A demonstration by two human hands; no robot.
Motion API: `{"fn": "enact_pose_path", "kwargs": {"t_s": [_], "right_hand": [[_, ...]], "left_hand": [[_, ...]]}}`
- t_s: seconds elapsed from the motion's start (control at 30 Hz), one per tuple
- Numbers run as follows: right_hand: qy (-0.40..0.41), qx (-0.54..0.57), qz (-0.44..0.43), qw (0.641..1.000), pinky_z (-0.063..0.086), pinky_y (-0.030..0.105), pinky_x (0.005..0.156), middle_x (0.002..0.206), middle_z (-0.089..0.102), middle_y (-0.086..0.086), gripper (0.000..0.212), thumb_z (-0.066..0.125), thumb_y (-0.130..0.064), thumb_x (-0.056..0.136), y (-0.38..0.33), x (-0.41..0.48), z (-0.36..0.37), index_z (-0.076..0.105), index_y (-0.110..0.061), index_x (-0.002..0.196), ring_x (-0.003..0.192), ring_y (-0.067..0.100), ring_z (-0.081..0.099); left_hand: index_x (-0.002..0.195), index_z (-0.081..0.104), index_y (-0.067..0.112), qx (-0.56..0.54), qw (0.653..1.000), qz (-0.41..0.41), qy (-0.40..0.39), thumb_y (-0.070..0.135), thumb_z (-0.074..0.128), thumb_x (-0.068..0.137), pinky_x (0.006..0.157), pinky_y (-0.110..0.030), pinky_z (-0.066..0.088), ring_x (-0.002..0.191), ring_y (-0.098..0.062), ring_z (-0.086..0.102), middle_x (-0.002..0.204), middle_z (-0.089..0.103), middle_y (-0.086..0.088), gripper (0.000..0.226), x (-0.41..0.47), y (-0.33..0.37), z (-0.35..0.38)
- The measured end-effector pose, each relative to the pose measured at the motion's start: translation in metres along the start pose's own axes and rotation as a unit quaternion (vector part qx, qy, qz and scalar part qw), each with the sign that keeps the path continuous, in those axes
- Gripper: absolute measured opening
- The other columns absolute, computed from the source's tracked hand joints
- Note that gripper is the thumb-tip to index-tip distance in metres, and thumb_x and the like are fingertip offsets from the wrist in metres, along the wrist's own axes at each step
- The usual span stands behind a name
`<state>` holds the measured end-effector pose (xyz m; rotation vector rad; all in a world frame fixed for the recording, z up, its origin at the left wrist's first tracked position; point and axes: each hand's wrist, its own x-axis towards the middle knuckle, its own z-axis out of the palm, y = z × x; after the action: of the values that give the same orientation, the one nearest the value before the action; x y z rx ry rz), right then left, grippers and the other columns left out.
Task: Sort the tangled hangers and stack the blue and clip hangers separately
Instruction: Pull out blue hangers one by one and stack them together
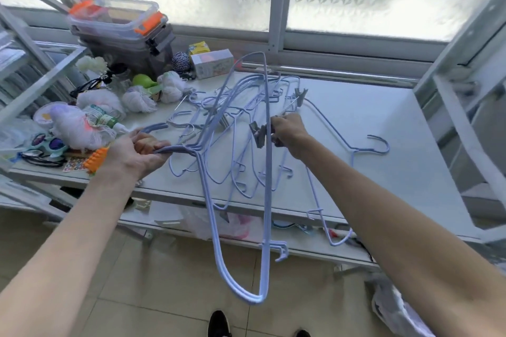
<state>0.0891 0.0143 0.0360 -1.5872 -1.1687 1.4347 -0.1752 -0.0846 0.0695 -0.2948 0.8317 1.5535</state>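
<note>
Blue hangers (267,200) hang gripped between left hand (137,154) and right hand (290,133).

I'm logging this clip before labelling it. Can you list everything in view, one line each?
blue hangers: a tangled bunch, count unclear, pale blue, held up over the table edge
single blue hanger: one, flat on the table, right
clip hanger: one, grey metal clips, in the tangle
table: one, white, under the window
storage boxes: stacked, clear with orange latches, back left
twine ball: one, blue-white, by the boxes
sunglasses: one pair, teal, left edge
left hand: grips blue hanger hooks
right hand: grips the tangle near a clip
</note>
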Motion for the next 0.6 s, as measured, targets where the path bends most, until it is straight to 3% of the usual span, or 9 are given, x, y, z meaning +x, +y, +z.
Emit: {"fn": "enact_pose_path", "kwargs": {"t_s": [0.13, 0.23, 0.3, 0.37, 0.53, 0.6], "right_hand": [[-0.009, -0.014, 0.012, 1.000, 0.030, 0.015, 0.037, 0.038, 0.057, 0.000, 0.012, 0.053, 0.000, 0.089, 0.007, -0.004, 0.009, 0.060, 0.003, 0.079, 0.027, 0.011, 0.038], [0.011, -0.019, 0.017, 1.000, 0.031, 0.018, 0.039, 0.058, 0.064, 0.015, 0.017, 0.055, -0.002, 0.087, 0.013, -0.004, 0.024, 0.065, 0.010, 0.090, 0.032, 0.015, 0.039], [0.049, -0.022, 0.008, 0.999, 0.034, 0.025, 0.044, 0.071, 0.063, 0.024, 0.017, 0.058, -0.004, 0.084, 0.017, -0.005, 0.034, 0.065, 0.011, 0.084, 0.041, 0.021, 0.042], [0.101, -0.060, -0.017, 0.993, 0.039, 0.032, 0.050, 0.064, 0.057, 0.021, 0.013, 0.062, -0.007, 0.078, 0.019, -0.008, 0.044, 0.062, 0.004, 0.071, 0.046, 0.023, 0.047], [0.114, -0.175, -0.099, 0.973, 0.041, 0.029, 0.044, 0.049, 0.052, 0.027, 0.025, 0.060, -0.008, 0.070, 0.023, -0.024, 0.057, 0.056, 0.011, 0.055, 0.040, 0.018, 0.047], [0.122, -0.216, -0.120, 0.961, 0.041, 0.027, 0.042, 0.047, 0.049, 0.017, 0.023, 0.060, -0.008, 0.071, 0.023, -0.031, 0.056, 0.056, 0.007, 0.054, 0.042, 0.018, 0.046]], "left_hand": [[0.043, 0.024, 0.018, -0.004, 1.000, -0.006, 0.001, 0.026, 0.029, 0.103, 0.043, -0.020, 0.024, 0.031, -0.013, 0.012, 0.036, 0.015, 0.005, 0.061, -0.002, 0.009, -0.006], [0.038, 0.023, 0.016, -0.014, 1.000, -0.008, 0.007, 0.026, 0.026, 0.104, 0.047, -0.018, 0.022, 0.031, -0.013, 0.012, 0.034, 0.014, 0.005, 0.066, -0.002, 0.025, -0.014], [0.035, 0.022, 0.015, -0.005, 1.000, -0.002, 0.014, 0.025, 0.024, 0.103, 0.054, -0.016, 0.019, 0.031, -0.013, 0.013, 0.034, 0.013, 0.004, 0.069, 0.000, 0.037, -0.019], [0.036, 0.021, 0.015, -0.009, 1.000, -0.001, 0.018, 0.025, 0.024, 0.103, 0.057, -0.018, 0.018, 0.034, -0.012, 0.013, 0.034, 0.013, 0.004, 0.068, 0.002, 0.047, -0.023], [0.038, 0.020, 0.016, -0.022, 0.999, 0.000, 0.034, 0.023, 0.025, 0.103, 0.065, -0.017, 0.020, 0.037, -0.011, 0.012, 0.035, 0.013, 0.005, 0.065, 0.010, 0.059, -0.030], [0.037, 0.020, 0.016, -0.018, 0.999, -0.001, 0.040, 0.026, 0.023, 0.104, 0.066, -0.017, 0.019, 0.035, -0.011, 0.012, 0.034, 0.012, 0.004, 0.068, 0.012, 0.055, -0.030]]}}
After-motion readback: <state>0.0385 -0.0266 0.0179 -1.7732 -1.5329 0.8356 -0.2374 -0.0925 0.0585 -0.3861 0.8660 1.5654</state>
